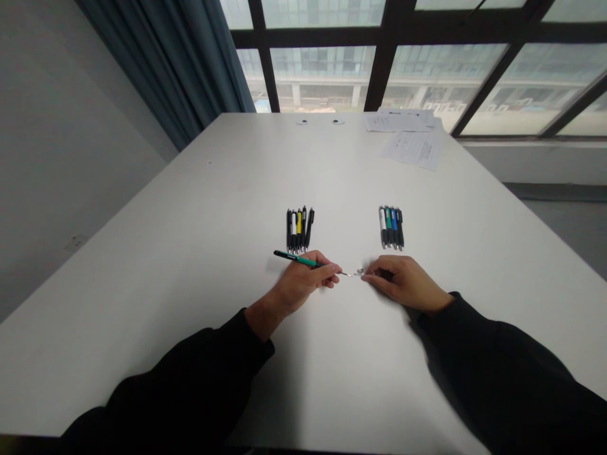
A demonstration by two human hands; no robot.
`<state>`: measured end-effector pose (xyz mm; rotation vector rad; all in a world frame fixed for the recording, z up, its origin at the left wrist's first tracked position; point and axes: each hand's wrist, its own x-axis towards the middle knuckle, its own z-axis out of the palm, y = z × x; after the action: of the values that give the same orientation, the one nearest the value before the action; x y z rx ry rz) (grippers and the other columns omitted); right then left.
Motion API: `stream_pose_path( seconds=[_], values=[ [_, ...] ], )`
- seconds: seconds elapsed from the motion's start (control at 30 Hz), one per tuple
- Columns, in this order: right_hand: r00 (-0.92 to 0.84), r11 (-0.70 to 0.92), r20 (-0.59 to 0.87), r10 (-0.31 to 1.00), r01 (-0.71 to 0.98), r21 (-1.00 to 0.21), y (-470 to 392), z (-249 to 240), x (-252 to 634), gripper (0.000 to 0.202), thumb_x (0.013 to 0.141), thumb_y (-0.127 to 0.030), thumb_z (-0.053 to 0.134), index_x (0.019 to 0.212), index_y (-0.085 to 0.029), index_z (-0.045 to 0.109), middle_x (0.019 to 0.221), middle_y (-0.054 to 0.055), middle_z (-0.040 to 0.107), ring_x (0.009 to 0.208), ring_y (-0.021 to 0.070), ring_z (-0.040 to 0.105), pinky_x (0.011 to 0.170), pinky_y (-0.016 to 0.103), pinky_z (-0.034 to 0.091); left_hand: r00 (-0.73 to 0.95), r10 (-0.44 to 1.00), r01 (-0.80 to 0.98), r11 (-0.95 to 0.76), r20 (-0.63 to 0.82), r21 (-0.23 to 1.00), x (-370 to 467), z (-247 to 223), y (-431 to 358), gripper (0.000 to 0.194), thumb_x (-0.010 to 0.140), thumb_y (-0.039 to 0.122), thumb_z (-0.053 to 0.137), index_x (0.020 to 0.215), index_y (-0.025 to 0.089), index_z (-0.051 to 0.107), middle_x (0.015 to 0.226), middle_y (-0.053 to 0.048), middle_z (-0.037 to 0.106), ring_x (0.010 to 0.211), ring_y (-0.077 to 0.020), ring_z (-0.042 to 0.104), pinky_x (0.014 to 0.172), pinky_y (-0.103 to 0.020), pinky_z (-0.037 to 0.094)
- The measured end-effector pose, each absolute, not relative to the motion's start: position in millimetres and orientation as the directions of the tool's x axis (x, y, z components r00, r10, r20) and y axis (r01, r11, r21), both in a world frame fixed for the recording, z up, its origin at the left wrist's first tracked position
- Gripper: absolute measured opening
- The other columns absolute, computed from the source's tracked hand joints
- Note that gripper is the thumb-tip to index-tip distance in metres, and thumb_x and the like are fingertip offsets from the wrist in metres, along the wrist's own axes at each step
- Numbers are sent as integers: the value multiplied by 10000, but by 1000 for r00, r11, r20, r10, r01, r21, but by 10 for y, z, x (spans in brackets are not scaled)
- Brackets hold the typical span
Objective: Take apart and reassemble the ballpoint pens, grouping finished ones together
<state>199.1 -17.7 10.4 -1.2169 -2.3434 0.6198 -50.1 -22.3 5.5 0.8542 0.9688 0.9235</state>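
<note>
A green and black pen (298,258) lies in the closed fingers of my left hand (308,273). Its clip end points to the upper left, and a thin refill (346,274) sticks out at the other end toward the right. My right hand (403,278) pinches a small silvery piece (359,272), perhaps a pen tip, close to the refill's point; a narrow gap seems to separate them. Beyond my left hand is a row of several pens (298,230), black, white and yellow. Past my right hand lies another row of pens (391,227), white, green, blue and black.
Both hands are over a wide white table (213,208). Printed papers (412,148) lie at its far right corner, and two round fittings (302,122) sit near the far edge. Behind the table stand a blue curtain (180,63) and a dark-framed window (327,69).
</note>
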Motion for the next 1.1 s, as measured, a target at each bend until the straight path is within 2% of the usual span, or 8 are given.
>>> stream_pose_path(
  seconds=[0.6, 0.8, 0.93, 1.1],
  values=[
    [-517, 515, 176, 838, 641, -569, -177, 99, 1991, 213, 941, -374, 669, 889, -177, 731, 733, 38, 687, 661, 164, 601, 636, 287, 433, 277, 913, -246, 370, -301, 896, -502, 69, -224, 303, 683, 290, 875, 759, 124, 634, 746, -56, 718, 642, -112, 645, 601, -237, 484],
    [-474, 556, 311, 824, 568, -607, -285, 160, 1938, 181, 950, -335, 652, 878, -171, 682, 678, 9, 595, 550, 121, 496, 541, 267, 398, 299, 898, -315, 412, -323, 855, -489, 68, -247, 397, 624, 355, 937, 765, 126, 644, 802, -49, 736, 683, -114, 666, 643, -245, 505],
    [-515, 639, 394, 761, 495, -588, -380, 184, 1844, 179, 941, -328, 690, 1021, -169, 667, 805, 34, 640, 558, 106, 504, 554, 262, 432, 343, 869, -371, 474, -356, 799, -451, 48, -291, 479, 568, 402, 971, 783, 121, 647, 849, -51, 743, 704, -114, 679, 681, -250, 515],
    [-531, 669, 423, 734, 461, -583, -409, 174, 1789, 86, 978, -241, 621, 1000, -182, 679, 776, 27, 627, 573, 108, 522, 538, 247, 422, 399, 850, -403, 499, -343, 767, -430, 30, -330, 484, 606, 403, 959, 779, 131, 599, 872, -50, 744, 698, -112, 675, 667, -248, 498]
  ],
)
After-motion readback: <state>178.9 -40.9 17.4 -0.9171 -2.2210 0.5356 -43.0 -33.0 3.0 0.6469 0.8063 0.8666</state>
